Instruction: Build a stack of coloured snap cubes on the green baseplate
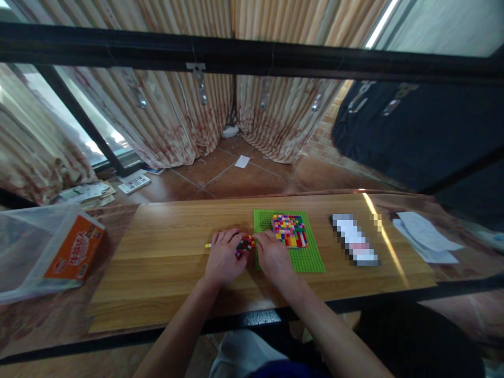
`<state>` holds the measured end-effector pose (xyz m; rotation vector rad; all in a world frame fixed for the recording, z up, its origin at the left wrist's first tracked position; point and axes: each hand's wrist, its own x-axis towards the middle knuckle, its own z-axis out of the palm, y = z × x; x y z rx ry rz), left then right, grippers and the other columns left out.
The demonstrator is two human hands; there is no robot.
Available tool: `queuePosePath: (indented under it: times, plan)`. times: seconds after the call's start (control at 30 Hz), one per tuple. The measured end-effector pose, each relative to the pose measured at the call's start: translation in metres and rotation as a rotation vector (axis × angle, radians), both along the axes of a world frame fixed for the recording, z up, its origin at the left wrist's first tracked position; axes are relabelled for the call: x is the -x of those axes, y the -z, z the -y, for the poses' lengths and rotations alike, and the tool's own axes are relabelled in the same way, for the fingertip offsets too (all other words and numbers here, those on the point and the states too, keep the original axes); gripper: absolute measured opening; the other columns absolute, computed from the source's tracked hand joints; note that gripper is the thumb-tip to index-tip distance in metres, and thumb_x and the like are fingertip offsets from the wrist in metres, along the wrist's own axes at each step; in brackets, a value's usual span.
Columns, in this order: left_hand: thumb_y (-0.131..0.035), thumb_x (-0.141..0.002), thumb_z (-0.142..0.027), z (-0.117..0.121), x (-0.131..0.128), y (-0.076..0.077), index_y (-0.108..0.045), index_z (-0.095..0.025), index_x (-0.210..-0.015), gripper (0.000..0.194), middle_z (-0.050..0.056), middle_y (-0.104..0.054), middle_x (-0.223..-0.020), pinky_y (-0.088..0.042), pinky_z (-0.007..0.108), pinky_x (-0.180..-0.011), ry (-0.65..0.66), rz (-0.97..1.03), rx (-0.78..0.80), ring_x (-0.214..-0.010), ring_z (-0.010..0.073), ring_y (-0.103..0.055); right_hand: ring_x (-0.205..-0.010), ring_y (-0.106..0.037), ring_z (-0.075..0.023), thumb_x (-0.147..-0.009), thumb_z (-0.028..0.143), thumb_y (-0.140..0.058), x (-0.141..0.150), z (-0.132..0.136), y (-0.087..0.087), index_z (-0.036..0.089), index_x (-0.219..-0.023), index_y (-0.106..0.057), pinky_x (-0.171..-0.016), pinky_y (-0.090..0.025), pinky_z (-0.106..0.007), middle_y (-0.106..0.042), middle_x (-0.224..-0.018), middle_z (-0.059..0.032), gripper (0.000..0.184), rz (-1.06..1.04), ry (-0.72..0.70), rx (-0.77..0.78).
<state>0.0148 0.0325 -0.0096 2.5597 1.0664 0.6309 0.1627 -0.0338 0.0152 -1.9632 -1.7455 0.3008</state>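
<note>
My left hand (pixel 225 260) curls, palm down, round a small cluster of coloured toy bricks (pixel 244 245) on the wooden board. My right hand (pixel 272 256) has its fingers pinched together at the right side of that cluster, over the left edge of a green baseplate (pixel 309 260). What the right fingertips hold is too small to make out. A rectangular block of many-coloured bricks (pixel 289 231) is built up on the baseplate, just beyond the right hand. A yellow and white piece (pixel 208 245) pokes out left of my left hand.
A pixelated phone-like object (pixel 354 239) lies right of the baseplate, with white papers (pixel 427 236) farther right. At the far left stands a clear plastic box (pixel 35 252) with an orange label. A dark metal bar (pixel 252 52) crosses above the table, with clips hanging from it.
</note>
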Motion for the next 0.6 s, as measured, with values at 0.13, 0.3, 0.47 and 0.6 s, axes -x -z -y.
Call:
queuePosePath:
  times: [0.13,0.3,0.47,0.6]
  plan:
    - [-0.057,-0.073,-0.020,-0.001,0.001,0.004,-0.059,-0.021,-0.118,0.045,0.008,-0.060,-0.121,-0.037,0.043,-0.100,-0.032,0.038,0.001,-0.113,0.0276,-0.051,-0.091,-0.059,-0.0184,-0.083,0.006,-0.045,0.004,-0.013,0.008,0.018,-0.103,-0.063,-0.082,-0.044,-0.028,-0.061,-0.101,-0.0090,0.029,0.030,-0.020,0.097]
    - [-0.056,-0.071,-0.018,-0.002,0.001,0.007,-0.057,-0.021,-0.120,0.049,0.009,-0.061,-0.117,-0.038,0.044,-0.099,-0.055,0.065,0.010,-0.111,0.0281,-0.052,-0.089,-0.059,-0.0172,-0.082,0.007,-0.047,0.005,-0.020,0.011,0.019,-0.101,-0.065,-0.083,-0.043,-0.027,-0.062,-0.097,-0.0068,0.029,-0.037,-0.016,0.104]
    - [-0.057,-0.071,-0.020,-0.003,0.003,0.008,-0.057,-0.019,-0.120,0.049,0.009,-0.061,-0.116,-0.038,0.044,-0.099,-0.059,0.070,0.002,-0.110,0.0277,-0.052,-0.079,-0.058,-0.0151,-0.077,0.008,-0.054,0.004,-0.020,0.014,0.020,-0.097,-0.068,-0.078,-0.044,-0.026,-0.062,-0.090,-0.0042,0.026,-0.136,0.014,0.062]
    - [-0.057,-0.072,-0.019,-0.003,0.003,0.008,-0.057,-0.020,-0.120,0.048,0.009,-0.061,-0.116,-0.038,0.043,-0.099,-0.061,0.071,-0.006,-0.111,0.0272,-0.052,-0.077,-0.058,-0.0148,-0.075,0.007,-0.056,0.003,-0.017,0.016,0.019,-0.095,-0.069,-0.074,-0.045,-0.026,-0.062,-0.087,-0.0039,0.026,-0.198,0.026,0.041]
